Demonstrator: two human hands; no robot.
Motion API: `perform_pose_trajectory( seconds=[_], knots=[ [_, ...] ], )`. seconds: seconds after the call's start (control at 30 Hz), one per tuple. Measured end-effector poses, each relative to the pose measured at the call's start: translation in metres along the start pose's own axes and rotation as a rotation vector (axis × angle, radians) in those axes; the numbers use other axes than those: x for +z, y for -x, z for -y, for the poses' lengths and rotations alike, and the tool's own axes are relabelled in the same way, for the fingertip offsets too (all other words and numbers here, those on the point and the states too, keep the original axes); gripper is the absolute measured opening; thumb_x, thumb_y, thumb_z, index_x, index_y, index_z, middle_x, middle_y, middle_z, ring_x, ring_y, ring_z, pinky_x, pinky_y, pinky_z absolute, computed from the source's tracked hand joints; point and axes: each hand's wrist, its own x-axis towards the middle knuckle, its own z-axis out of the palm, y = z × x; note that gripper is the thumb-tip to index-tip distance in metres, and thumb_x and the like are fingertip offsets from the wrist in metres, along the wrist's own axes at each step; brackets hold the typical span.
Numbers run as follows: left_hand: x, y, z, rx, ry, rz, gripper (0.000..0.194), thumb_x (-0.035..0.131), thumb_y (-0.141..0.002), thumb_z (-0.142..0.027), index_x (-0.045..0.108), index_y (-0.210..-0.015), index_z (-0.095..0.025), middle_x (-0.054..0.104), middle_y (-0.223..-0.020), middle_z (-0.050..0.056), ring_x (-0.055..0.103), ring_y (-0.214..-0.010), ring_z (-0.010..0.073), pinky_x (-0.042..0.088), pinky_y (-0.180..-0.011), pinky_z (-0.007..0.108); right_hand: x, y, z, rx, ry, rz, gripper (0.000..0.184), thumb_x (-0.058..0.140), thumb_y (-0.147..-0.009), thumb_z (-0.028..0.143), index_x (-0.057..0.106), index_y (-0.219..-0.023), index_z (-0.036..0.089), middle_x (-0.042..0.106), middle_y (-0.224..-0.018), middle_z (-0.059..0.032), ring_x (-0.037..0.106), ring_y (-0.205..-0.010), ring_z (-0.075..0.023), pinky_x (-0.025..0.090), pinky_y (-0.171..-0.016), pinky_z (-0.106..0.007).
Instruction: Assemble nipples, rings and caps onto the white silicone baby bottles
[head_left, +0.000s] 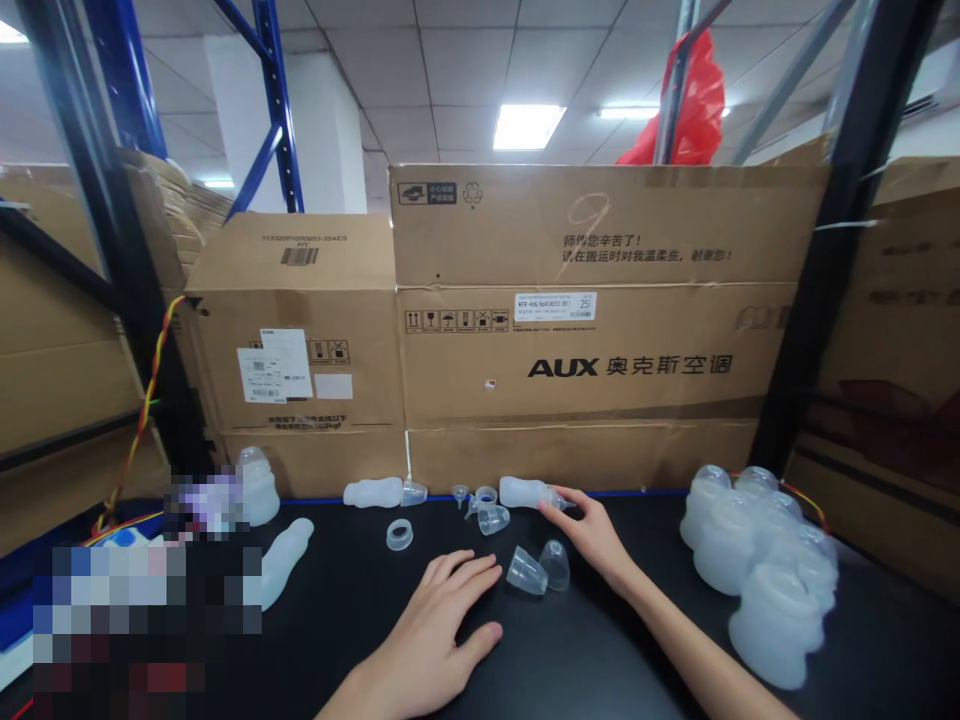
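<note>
My right hand (pixel 592 535) reaches to the back of the table, its fingers closed around a small clear cone-shaped piece (pixel 559 498). That piece lies against the end of a frosted squeeze bottle (pixel 520 492) on its side. My left hand (pixel 446 635) is spread palm down over the black table and holds nothing. Between my hands are two clear caps, one lying on its side (pixel 526 571), the other rounded (pixel 556 566). Behind them sit another clear cap (pixel 493 518), a collar ring (pixel 487 495) and a little funnel-like piece (pixel 460 495).
Several frosted bottles (pixel 776 610) crowd the right side. Farther left lie a loose ring (pixel 400 535), a bottle (pixel 373 492) with a clear cap (pixel 414 493) and a slim bottle (pixel 285 560). A cardboard wall (pixel 600 420) closes the back; rack posts (pixel 817 230) flank it.
</note>
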Motion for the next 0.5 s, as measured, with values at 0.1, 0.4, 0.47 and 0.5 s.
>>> perform_pose_trajectory(
  seconds=[0.1, 0.4, 0.47, 0.5],
  knots=[
    [0.003, 0.0, 0.004, 0.009, -0.003, -0.031, 0.06, 0.061, -0.096, -0.046, 0.044, -0.154, -0.041, 0.046, -0.163, -0.001, 0.035, -0.152, 0.0305, 0.03, -0.129, 0.055, -0.005, 0.008, 0.022, -0.098, -0.024, -0.036, 0.061, 0.072, -0.082, 0.068, 0.075, -0.118, 0.019, 0.071, -0.123, -0.0127, 0.062, -0.118, -0.0334, 0.043, -0.11, -0.051],
    [0.012, -0.012, 0.011, -0.115, 0.569, -0.457, 0.089, 0.072, -0.088, -0.045, 0.021, -0.158, -0.026, 0.039, -0.16, 0.017, 0.047, -0.143, 0.0313, 0.035, -0.123, 0.054, 0.015, 0.084, 0.104, -0.262, -0.221, 0.255, 0.043, 0.081, -0.086, 0.054, 0.074, -0.121, 0.03, 0.063, -0.123, -0.0074, 0.057, -0.118, -0.0273, 0.044, -0.105, -0.042],
    [0.002, -0.013, 0.008, -0.144, 0.76, -0.404, 0.079, 0.081, -0.079, -0.046, 0.042, -0.144, -0.024, 0.058, -0.14, 0.013, 0.062, -0.124, 0.0289, 0.05, -0.109, 0.045, 0.019, 0.09, 0.108, -0.231, -0.266, 0.314, 0.045, 0.083, -0.084, 0.054, 0.074, -0.121, 0.029, 0.064, -0.122, -0.0069, 0.058, -0.117, -0.0275, 0.043, -0.105, -0.042],
    [-0.003, -0.014, 0.007, -0.159, 0.836, -0.373, 0.072, 0.085, -0.076, -0.046, 0.05, -0.135, -0.023, 0.065, -0.126, 0.01, 0.067, -0.111, 0.0262, 0.056, -0.097, 0.04, 0.019, 0.089, 0.108, -0.202, -0.28, 0.317, 0.045, 0.082, -0.085, 0.054, 0.074, -0.121, 0.029, 0.065, -0.121, -0.0066, 0.059, -0.116, -0.0273, 0.043, -0.104, -0.042]
  ],
)
